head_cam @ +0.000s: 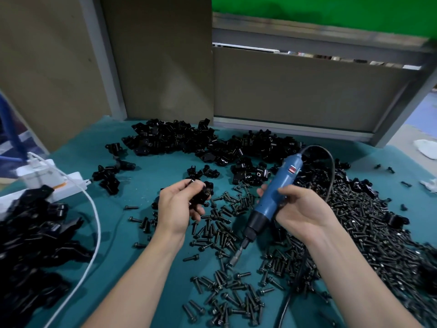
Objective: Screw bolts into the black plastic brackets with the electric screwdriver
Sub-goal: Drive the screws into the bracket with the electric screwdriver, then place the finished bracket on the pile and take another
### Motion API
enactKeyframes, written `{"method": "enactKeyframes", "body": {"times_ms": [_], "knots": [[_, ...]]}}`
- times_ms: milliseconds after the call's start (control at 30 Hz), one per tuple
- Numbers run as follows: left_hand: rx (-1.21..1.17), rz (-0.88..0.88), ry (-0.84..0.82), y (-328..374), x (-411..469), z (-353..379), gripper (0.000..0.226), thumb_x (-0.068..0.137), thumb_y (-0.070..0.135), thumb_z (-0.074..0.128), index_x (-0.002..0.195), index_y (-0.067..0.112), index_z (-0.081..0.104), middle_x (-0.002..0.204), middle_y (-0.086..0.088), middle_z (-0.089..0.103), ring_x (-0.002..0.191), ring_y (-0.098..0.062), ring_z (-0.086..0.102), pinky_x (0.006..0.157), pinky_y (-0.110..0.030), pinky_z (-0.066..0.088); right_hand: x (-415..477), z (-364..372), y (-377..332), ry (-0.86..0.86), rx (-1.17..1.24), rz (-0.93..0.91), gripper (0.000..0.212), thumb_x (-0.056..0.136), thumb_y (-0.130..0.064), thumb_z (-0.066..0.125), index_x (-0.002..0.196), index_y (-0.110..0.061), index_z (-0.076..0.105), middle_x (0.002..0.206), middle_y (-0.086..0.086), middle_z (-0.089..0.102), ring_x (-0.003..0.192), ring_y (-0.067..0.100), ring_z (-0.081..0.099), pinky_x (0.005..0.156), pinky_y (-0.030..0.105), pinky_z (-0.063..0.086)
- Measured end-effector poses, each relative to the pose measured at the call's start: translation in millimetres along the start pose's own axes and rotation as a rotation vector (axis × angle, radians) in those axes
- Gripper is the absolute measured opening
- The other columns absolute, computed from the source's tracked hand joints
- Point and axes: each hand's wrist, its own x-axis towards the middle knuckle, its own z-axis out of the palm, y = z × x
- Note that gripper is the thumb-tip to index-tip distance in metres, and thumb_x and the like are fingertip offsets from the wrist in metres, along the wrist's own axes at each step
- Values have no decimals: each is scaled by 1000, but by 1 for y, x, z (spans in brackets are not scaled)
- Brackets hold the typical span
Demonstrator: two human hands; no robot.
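My left hand (179, 207) grips a black plastic bracket (205, 192) above the teal table, fingers curled round it. My right hand (300, 209) holds the blue electric screwdriver (272, 197) at a slant, its bit (236, 256) pointing down-left onto the loose black bolts (227, 233). The screwdriver's black cord (331, 166) loops up behind it and over to the right. The tool and the bracket are apart, roughly a hand's width between them.
A large heap of black brackets (201, 143) lies at the back, more brackets (35, 245) at the left. A dense heap of bolts (366, 221) fills the right. A white power strip (47, 183) and white cable (94, 221) sit at left. Cardboard panels (295, 91) stand behind the teal table (142, 176).
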Motion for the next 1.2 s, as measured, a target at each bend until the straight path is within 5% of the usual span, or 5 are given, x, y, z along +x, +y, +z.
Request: {"method": "enactKeyframes", "body": {"times_ms": [333, 500, 733, 900, 1200], "knots": [[-199, -119, 45, 8, -6, 1, 43, 109, 30, 41, 93, 5, 73, 78, -18, 75, 47, -16, 53, 39, -23, 39, -24, 10, 17, 192, -70, -68, 32, 87, 24, 49, 100, -5, 52, 127, 29, 54, 127, 40, 56, 115, 59, 41], [-190, -163, 66, 18, -9, 0, 35, 103, 20, 45, 96, 1, 74, 82, -16, 73, 49, -13, 50, 41, -22, 35, -52, 36, 36, 267, -347, -207, 35, 86, 17, 55, 113, -3, 67, 124, 15, 64, 118, 25, 60, 114, 42, 44], [304, 97, 24, 72, -29, 1, 22, 93, 13, 70, 103, 31, 78, 90, 7, 79, 73, -15, 72, 71, -29, 61, -73, 112, 86, -126, -408, -118, 28, 107, -27, 56, 110, -3, 70, 86, 13, 71, 78, 26, 64, 75, 38, 59], [659, 330, 230, 97, -74, -53, 41, 83, 10, 72, 94, 50, 72, 98, 37, 69, 97, 21, 58, 78, 6, 37, -71, 154, 125, -308, -486, -151, 19, 107, -10, 52, 107, -12, 72, 77, 7, 76, 69, 18, 68, 61, 30, 57], [1136, 323, 749, 113, -132, -174, 47, 86, 7, 66, 128, 28, 71, 127, 9, 68, 125, -12, 47, 113, -29, 34, -73, 244, 218, -593, -1379, -606, 32, 76, -18, 77, 91, -34, 53, 81, -9, 74, 76, 12, 66, 65, 29, 52]]}}
